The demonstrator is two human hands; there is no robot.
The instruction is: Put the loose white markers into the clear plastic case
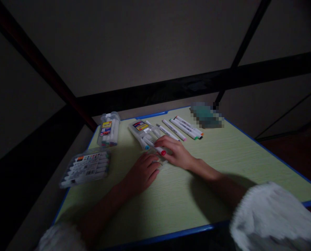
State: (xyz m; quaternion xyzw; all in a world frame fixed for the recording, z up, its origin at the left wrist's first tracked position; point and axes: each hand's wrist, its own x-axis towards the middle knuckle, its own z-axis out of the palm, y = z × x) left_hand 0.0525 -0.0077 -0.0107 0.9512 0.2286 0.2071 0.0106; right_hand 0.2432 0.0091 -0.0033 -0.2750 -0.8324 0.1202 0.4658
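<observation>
My right hand [178,153] pinches a white marker with a red end [159,149], slanting over the opened clear plastic marker case [137,134]. My left hand [142,174] has its fingers curled round the near clear part of that case, close to the red end. Beside the fingers, a marker with a blue end [146,147] lies in the case. To the right of the case, a pink-ended marker [174,129] and a green-ended marker [184,129] lie side by side with several others on the table.
A filled marker case [108,130] stands at the back left. Another clear case of markers [86,169] lies at the left edge. A blurred-out flat green object [206,116] rests at the back right. The pale green table [223,157] has a blue rim, with a wall behind.
</observation>
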